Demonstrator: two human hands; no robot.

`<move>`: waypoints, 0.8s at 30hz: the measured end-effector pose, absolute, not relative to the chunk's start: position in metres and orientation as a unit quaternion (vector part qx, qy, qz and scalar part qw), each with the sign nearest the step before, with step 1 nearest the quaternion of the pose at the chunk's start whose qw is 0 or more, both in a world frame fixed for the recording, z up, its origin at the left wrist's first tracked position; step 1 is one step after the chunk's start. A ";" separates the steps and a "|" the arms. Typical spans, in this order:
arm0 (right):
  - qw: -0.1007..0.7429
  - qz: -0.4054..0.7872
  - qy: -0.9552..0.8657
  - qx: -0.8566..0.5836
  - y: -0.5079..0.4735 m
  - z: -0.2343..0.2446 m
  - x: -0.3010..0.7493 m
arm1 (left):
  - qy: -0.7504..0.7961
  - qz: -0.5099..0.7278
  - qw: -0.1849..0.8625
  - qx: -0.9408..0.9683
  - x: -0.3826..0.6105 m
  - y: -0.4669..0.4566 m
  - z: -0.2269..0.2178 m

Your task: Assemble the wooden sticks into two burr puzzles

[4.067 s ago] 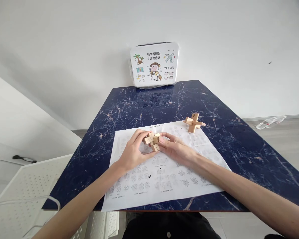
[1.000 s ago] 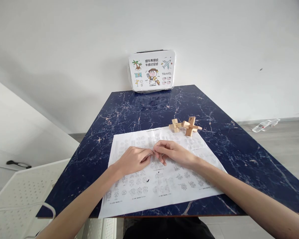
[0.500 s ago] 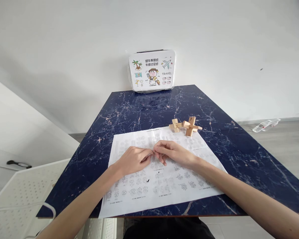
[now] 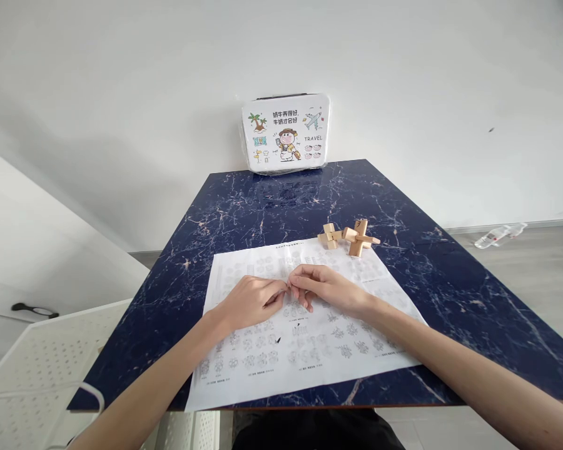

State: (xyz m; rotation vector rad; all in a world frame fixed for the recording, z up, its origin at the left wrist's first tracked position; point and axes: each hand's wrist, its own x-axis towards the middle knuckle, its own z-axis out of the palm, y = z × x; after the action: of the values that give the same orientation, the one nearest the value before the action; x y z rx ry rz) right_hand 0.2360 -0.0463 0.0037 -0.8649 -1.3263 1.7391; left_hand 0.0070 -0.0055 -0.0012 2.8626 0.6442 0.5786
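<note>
Above the middle of a large white printed sheet (image 4: 244,369), my left hand (image 4: 253,302) and my right hand (image 4: 326,287) meet at the fingertips. Both are closed in a pinch, thumb against forefinger. Whatever sits between the fingertips, if anything, is too small to make out. Rows of small puzzle drawings and lines of text cover the sheet. Beyond my right hand, a smaller wooden interlocking puzzle (image 4: 329,236) stands beside a larger wooden interlocking puzzle (image 4: 358,239) on the sheet's far right part. Two tiny dark bits (image 4: 278,340) lie on the paper below my hands.
The sheet lies on a dark blue marbled table (image 4: 281,219). A white cartoon-printed case (image 4: 286,134) leans on the wall at the table's far edge. A plastic bottle (image 4: 500,236) is on the floor at right. A white perforated shelf (image 4: 32,375) with a cable stands at left.
</note>
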 end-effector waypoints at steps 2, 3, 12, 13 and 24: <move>0.383 0.683 -0.521 -0.339 -0.046 0.004 0.236 | 0.215 0.197 0.083 0.953 0.007 -0.006 -0.001; 0.382 0.684 -0.521 -0.338 -0.046 0.004 0.236 | 0.215 0.199 0.085 0.952 0.007 -0.006 -0.001; 0.389 0.682 -0.522 -0.335 -0.046 0.002 0.236 | 0.217 0.186 0.071 0.956 0.007 -0.006 0.000; 0.390 0.682 -0.521 -0.334 -0.046 0.002 0.236 | 0.218 0.185 0.070 0.956 0.007 -0.006 0.000; 0.389 0.689 -0.510 -0.338 -0.046 0.003 0.236 | 0.216 0.182 0.059 0.957 0.007 -0.006 0.000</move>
State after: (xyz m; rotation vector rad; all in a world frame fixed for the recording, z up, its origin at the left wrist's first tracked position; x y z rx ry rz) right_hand 0.2358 -0.0465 0.0030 -0.8596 -1.2978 1.7514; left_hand 0.0068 -0.0057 -0.0001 2.8991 0.6532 0.5515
